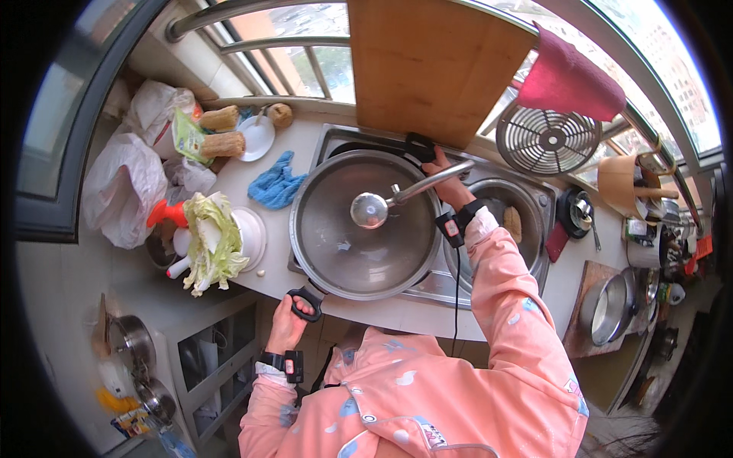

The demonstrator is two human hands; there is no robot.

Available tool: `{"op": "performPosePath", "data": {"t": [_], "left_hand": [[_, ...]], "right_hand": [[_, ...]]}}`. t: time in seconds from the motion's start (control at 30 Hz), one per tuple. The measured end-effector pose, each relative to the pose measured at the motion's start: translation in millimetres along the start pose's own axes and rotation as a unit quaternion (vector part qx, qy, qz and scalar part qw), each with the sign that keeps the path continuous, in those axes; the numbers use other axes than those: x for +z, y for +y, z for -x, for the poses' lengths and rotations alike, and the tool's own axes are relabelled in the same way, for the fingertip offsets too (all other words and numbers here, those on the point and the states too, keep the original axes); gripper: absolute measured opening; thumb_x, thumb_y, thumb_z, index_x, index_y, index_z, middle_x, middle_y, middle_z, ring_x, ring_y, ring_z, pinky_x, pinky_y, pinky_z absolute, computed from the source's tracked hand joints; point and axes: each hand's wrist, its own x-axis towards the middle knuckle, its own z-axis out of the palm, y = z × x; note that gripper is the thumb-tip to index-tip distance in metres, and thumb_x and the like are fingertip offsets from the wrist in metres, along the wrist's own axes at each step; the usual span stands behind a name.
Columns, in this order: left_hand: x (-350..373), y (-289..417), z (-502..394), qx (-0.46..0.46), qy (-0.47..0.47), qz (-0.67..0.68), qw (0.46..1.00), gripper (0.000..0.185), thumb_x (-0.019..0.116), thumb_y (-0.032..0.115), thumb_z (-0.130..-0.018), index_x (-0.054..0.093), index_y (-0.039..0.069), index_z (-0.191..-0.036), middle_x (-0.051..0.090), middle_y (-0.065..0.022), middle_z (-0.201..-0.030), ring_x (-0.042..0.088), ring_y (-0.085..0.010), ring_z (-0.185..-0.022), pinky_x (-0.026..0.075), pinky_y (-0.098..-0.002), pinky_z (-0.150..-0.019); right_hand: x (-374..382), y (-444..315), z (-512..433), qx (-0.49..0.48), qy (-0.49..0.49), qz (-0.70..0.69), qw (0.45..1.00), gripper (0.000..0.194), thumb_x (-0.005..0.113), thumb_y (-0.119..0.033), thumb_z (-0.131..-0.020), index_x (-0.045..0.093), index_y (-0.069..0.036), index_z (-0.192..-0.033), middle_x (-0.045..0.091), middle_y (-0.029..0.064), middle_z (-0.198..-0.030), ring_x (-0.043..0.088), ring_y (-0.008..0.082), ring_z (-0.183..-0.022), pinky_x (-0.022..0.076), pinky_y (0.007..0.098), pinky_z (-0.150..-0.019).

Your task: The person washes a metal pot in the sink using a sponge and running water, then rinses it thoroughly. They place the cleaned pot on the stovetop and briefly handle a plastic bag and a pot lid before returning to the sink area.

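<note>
A wide steel pan with black loop handles rests over the left part of the steel sink, its inside wet and shiny. My left hand grips the near handle at the counter's front edge. On the far side, my right hand reaches past the faucet to the far handle; its fingers are partly hidden but appear closed around it. The faucet's round head hangs above the pan's middle. Beside the pan, the right sink basin holds a tan scrubber.
Left of the pan lie a blue cloth, leafy cabbage and plastic bags. A wooden board leans behind the sink. Below a red cloth hangs a slotted round rack. A steel pot stands at right.
</note>
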Motion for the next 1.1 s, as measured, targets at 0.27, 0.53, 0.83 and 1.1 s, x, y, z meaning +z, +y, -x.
{"op": "performPosePath", "data": {"t": [0.27,0.53,0.83,1.1], "left_hand": [[2,-3,-7,0.027,0.05,-0.049,0.997,0.03,0.035,0.032,-0.103,0.045,0.008,-0.087,0.04,0.0007,-0.069,0.041,-0.0132,-0.062,0.046,-0.0337,-0.066],[-3,13,2,0.043,0.066,-0.036,0.996,0.026,0.037,0.03,-0.103,0.043,0.01,-0.086,0.037,0.004,-0.066,0.037,-0.009,-0.056,0.042,-0.0288,-0.059],[-38,14,69,0.032,0.116,-0.036,0.992,0.03,0.041,0.034,-0.101,0.046,0.009,-0.085,0.037,0.0038,-0.064,0.035,-0.0091,-0.056,0.038,-0.0254,-0.057],[-36,8,56,0.053,0.062,-0.08,0.993,0.028,0.043,0.034,-0.101,0.047,0.009,-0.088,0.038,0.0037,-0.065,0.037,-0.0088,-0.057,0.04,-0.0264,-0.058]], "right_hand": [[-10,1,-29,0.176,0.095,-0.346,0.917,0.029,0.06,-0.008,-0.084,0.051,-0.024,-0.106,0.053,-0.0006,-0.084,0.054,0.0161,-0.078,0.0452,0.0357,-0.061],[-14,-4,-31,0.188,0.102,-0.346,0.914,0.031,0.059,-0.011,-0.088,0.05,-0.016,-0.116,0.059,0.005,-0.094,0.057,0.0197,-0.082,0.0486,0.0351,-0.064],[6,-46,46,0.218,0.009,-0.377,0.9,0.043,0.051,-0.022,-0.094,0.042,-0.019,-0.135,0.057,0.0055,-0.111,0.052,0.0197,-0.106,0.0393,0.045,-0.093],[-32,-62,90,0.195,0.024,-0.416,0.888,0.035,0.048,-0.025,-0.096,0.048,-0.02,-0.131,0.06,0.0035,-0.108,0.05,0.0202,-0.106,0.0373,0.0462,-0.095]]}}
